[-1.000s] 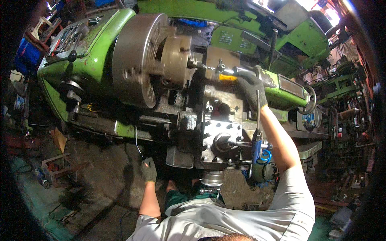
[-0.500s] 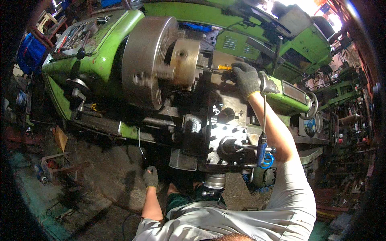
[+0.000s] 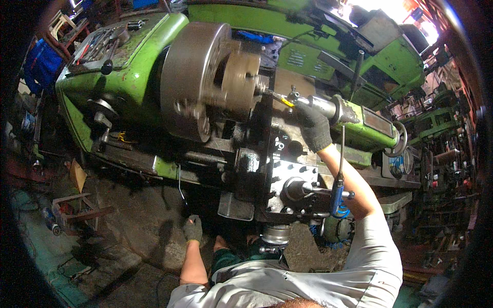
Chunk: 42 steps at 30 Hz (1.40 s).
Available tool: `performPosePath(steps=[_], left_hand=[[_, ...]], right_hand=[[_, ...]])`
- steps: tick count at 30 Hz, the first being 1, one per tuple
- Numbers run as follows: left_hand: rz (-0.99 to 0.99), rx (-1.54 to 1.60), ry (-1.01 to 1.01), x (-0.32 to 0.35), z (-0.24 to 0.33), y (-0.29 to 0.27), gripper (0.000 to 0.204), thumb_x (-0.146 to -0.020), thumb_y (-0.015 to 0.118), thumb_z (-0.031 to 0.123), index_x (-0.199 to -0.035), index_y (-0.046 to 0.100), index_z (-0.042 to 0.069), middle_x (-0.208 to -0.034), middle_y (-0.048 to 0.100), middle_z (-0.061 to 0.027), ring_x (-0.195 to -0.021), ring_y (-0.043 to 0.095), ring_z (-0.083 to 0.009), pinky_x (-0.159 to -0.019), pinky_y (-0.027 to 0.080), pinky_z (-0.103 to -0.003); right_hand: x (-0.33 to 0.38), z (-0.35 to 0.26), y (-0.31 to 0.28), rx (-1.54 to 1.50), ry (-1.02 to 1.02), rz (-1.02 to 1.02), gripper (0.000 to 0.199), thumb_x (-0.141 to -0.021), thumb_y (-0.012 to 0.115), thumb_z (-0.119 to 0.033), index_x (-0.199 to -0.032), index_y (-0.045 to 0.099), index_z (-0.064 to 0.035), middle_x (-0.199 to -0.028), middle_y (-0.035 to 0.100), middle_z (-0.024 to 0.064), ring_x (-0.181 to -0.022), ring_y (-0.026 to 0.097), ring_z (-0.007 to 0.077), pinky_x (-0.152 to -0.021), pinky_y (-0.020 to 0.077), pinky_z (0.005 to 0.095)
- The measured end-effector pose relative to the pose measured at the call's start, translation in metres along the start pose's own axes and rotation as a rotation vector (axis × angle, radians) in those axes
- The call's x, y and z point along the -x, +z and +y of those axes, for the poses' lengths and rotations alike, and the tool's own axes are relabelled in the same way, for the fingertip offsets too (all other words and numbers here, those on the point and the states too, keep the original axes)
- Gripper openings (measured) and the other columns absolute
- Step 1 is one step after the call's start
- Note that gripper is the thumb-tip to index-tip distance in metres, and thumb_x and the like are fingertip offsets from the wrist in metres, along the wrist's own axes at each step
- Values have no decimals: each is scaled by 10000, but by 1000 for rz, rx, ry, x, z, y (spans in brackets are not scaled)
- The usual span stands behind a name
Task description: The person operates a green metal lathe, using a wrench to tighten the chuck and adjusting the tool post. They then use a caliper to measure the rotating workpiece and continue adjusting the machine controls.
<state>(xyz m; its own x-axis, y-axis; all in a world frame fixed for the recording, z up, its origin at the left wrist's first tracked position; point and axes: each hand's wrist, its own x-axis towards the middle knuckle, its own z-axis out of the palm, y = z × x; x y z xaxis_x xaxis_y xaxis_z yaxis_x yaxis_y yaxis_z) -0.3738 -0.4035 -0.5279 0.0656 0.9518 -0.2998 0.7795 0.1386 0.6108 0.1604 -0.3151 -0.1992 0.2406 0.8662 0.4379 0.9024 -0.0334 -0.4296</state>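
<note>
Lathe work with a yellow tool at the turning workpiece

The yellow tool [image 3: 287, 101] lies on the chuck side of your right hand [image 3: 310, 120], above the lathe bed and just beside the workpiece [image 3: 241, 84]. Your gloved right hand is closed around the rear of this tool, its fingers partly hidden by the back of the glove; the business end is too small to make out. The workpiece, round and brass-coloured, sits in the large chuck [image 3: 187, 82]; both are blurred and appear to be spinning. For good practice, grip the tool well back, let only its tip approach the rotating face, and hold the glove, which could be snatched, clear of the chuck. Note the silver quill [image 3: 324, 107] of the tailstock [image 3: 352, 110] next to your knuckles: a steady wrist should avoid knocking it. Nearer your body stand the tool post [image 3: 295, 189] and a blue-handled air gun [image 3: 337, 199], past which your forearm reaches; mind the sleeve there. Your left hand [image 3: 192, 228] is loosely curled below the bent lever [image 3: 180, 179], apart from it; whether it holds anything you cannot tell. It is best left low, well away from the rotation
</note>
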Motion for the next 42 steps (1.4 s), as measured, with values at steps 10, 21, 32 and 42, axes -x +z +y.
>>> performPosePath(steps=[10,21,32,42], left_hand=[[-81,6,-31,-1,7,-3,356,-991,598,368,-1166,710,79,-1180,723,-190,-1113,675,-412,-956,521,-484],[-32,13,-81,1,5,6,270,-1000,603,270,-1121,707,52,-1174,722,-182,-1075,687,-393,-927,529,-460],[-120,-10,-129,3,10,-5,290,-1029,570,267,-1174,704,55,-1237,707,-176,-1152,664,-361,-989,501,-433],[-21,-7,21,-11,4,10,286,-1000,609,283,-1123,722,51,-1150,727,-191,-1073,690,-376,-927,531,-445]], right_hand=[[-10,0,1,-15,48,163,339,-887,753,-198,-1218,727,-131,-1043,753,153,-963,716,348,-857,556,441],[-20,6,-46,34,180,47,289,-899,664,-165,-1171,738,-102,-1097,761,128,-1042,726,305,-915,572,390],[50,18,-68,363,-260,-377,279,-797,726,-196,-1075,718,-170,-888,681,106,-902,690,352,-754,563,490],[56,3,-59,259,-120,-328,270,-820,694,-117,-1086,742,-116,-912,708,132,-883,666,358,-793,546,465]])
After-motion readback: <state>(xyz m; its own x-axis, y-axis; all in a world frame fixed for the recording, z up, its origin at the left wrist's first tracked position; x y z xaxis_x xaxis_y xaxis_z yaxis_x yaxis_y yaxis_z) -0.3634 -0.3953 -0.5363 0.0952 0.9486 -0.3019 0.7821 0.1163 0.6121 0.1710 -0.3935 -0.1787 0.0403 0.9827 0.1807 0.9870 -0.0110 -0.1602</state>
